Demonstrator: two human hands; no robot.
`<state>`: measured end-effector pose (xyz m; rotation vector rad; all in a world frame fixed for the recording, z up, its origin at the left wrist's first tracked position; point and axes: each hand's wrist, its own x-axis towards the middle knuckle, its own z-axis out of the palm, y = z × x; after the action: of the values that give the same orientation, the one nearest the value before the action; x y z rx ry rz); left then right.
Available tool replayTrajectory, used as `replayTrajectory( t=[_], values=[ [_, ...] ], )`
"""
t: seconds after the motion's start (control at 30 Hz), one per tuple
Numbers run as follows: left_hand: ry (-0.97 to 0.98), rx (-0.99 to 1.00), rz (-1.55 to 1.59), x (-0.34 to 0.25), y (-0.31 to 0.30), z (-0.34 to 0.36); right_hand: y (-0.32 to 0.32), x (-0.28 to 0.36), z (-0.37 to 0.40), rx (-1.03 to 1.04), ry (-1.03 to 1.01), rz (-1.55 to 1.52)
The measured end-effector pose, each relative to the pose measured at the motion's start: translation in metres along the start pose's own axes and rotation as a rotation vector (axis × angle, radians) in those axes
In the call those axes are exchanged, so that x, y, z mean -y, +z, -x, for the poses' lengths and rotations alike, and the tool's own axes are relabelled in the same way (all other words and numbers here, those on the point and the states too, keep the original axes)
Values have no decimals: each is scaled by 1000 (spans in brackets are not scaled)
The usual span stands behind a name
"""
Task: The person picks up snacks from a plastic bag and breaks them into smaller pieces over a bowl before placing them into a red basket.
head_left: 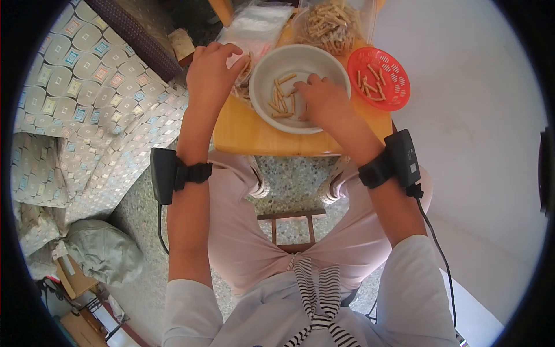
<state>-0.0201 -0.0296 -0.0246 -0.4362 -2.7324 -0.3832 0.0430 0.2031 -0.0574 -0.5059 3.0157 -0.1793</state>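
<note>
Pale grey, the wide bowl (262,76) sat near the middle of the yellow wooden surface (245,133), with a loose cluster of short tan pieces (292,104) lying in it, most of them towards its left half. My right hand (324,101) reached over the right rim, fingers down inside the bowl at the edge of that cluster. Its grip was curved, with thumb and fingers apart; whether a piece was caught between them, I could not tell.

My left hand (211,72) was raised left of the bowl, above a clear bag (241,92) holding more tan pieces. Its thumb and forefinger were bent towards each other; whether that grip held anything, I could not tell.

To the right stood the red basket (398,78), just beside the bowl, with several pieces inside. Behind the bowl lay a larger clear bag (332,26) with a dense heap of pieces and, to its left, flat clear plastic bags (260,23).

The step in hand appeared to be handling pieces within the bowl. Since they lay close together, some crossing, isolating 1 piece called for fingertip control, a narrow pinch and little disturbance of its neighbours.
</note>
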Motion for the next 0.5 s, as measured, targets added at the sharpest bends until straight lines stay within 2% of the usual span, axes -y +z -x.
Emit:
replayTrajectory(
  t=[0.03,0.1,0.13,0.2,0.3,0.43,0.5],
  values=[
    [0,0,0,2,4,1,0,-3,1,29,20,3],
    [34,-163,-70,4,9,1,-1,-3,1,60,39,3],
    [33,-160,-70,5,10,2,-2,-2,3,65,54,8],
    [-199,12,117,3,9,3,-5,-1,3,70,69,13],
    [-205,69,153,1,4,2,-7,0,1,10,86,-6],
    [-216,19,316,0,-2,-6,-5,-7,-1,25,110,19],
    [-273,-60,497,-1,-8,-8,-5,-9,-2,8,117,0]
  ],
)
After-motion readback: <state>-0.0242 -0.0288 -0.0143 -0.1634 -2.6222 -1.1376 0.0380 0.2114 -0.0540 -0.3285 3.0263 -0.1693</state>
